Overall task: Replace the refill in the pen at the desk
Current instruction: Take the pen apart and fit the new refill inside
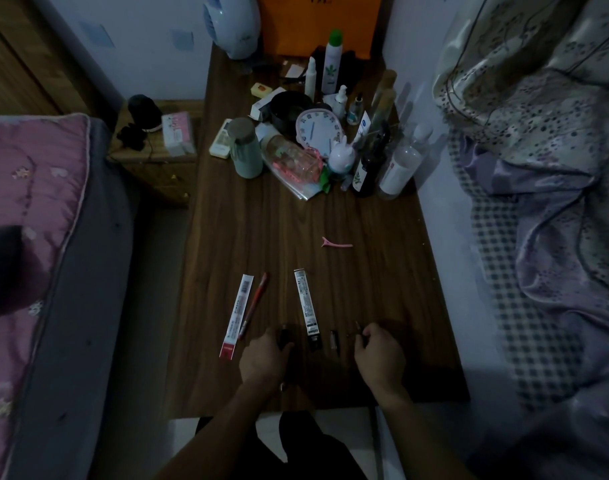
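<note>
My left hand (263,358) grips a dark pen barrel (284,336) near the front of the wooden desk (382,271). My right hand (379,351) pinches a thin dark piece (357,328), perhaps a refill or tip; the dim light hides what it is. Between the hands lie a small dark pen part (334,339) and a black-and-white refill packet (307,308). Left of that lie a red pen (254,304) and a red-and-white refill packet (237,317).
A pink hair clip (337,243) lies mid-desk. Bottles, a pink clock (318,131), a green cup (244,147) and other clutter crowd the far half. Beds flank the desk on both sides; a small nightstand (157,154) stands at left.
</note>
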`<state>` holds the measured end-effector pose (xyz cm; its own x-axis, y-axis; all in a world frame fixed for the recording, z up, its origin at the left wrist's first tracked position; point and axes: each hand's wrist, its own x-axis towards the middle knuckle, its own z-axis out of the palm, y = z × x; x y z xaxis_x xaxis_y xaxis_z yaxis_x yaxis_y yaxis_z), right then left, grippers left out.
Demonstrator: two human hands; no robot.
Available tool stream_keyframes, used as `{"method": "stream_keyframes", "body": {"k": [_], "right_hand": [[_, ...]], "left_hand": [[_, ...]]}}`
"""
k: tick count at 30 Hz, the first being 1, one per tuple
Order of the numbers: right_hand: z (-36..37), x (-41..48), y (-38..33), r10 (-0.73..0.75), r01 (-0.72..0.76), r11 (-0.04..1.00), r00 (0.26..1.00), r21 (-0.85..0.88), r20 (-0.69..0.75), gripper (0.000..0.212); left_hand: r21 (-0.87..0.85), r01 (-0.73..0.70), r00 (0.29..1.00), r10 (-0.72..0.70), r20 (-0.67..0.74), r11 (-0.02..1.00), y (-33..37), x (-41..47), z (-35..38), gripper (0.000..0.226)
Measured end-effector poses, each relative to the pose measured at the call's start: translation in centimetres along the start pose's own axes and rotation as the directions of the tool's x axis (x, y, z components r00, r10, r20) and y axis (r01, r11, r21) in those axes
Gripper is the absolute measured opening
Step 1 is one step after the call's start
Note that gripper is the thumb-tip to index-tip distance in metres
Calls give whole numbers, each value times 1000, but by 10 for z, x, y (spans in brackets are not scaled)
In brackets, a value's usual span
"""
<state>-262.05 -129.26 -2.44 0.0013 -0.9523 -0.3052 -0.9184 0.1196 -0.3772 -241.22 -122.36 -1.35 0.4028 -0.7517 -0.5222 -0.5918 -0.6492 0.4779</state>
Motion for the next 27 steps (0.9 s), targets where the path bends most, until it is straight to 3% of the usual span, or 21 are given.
{"method": "stream_keyframes", "body": {"k": [4, 12, 17, 22, 27], "right_hand": [[-1, 2, 4, -4, 4, 1000, 1000, 17, 12, 15], [-3, 10, 8, 8, -11, 999, 996, 37, 93, 16], [-7, 15, 5, 67, -74, 996, 991, 59, 115, 16], [-6, 19, -30, -28, 23, 997, 998, 72, 59, 15], [5, 37, -77, -85, 85, 996, 983, 7, 163, 17]], "left_hand": [[18, -5, 1000, 5, -29, 1000, -1, 1, 1, 38], [-50, 6, 999, -3, 51, 999, -3, 5, -2, 32], [-108, 60, 998, -62, -14, 992, 1, 3, -11, 20], [-216, 20, 1000, -22, -7, 976, 6, 6, -23, 19], [-280, 5, 993, 27, 111, 960, 5, 11, -32, 11]]}}
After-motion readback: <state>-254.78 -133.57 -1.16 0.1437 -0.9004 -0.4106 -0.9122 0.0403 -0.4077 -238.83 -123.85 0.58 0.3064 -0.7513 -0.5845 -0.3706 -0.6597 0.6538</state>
